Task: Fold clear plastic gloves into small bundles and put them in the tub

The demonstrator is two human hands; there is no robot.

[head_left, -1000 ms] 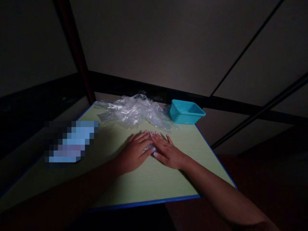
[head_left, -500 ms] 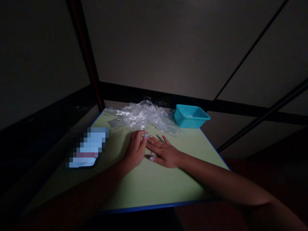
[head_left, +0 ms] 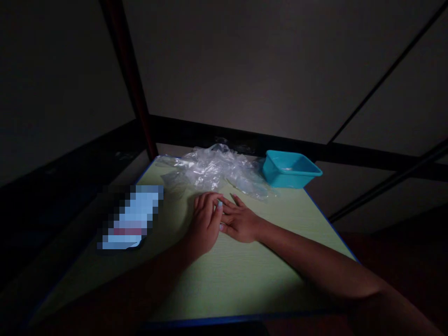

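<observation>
Over the middle of the light green table [head_left: 210,289], my left hand [head_left: 206,224] has its fingers curled and pressed together. Whatever it may hold is hidden. Touching it on the right is my right hand [head_left: 241,221], palm down with the fingers spread; its fingertips meet the left thumb and fingers. Just beyond both hands lies a crumpled heap of clear plastic bags [head_left: 213,168]. Nothing can be made out beneath the palms.
A turquoise plastic basket [head_left: 290,171] stands at the back right corner of the table. On the left side lies a phone with a blurred, lit screen [head_left: 135,217]. Dark panels rise behind the table, which has a blue edge.
My left hand has moved against my right fingers, and the small clear item that showed under my right hand is now hidden. The view has shifted slightly, moving the basket and bags rightward.
</observation>
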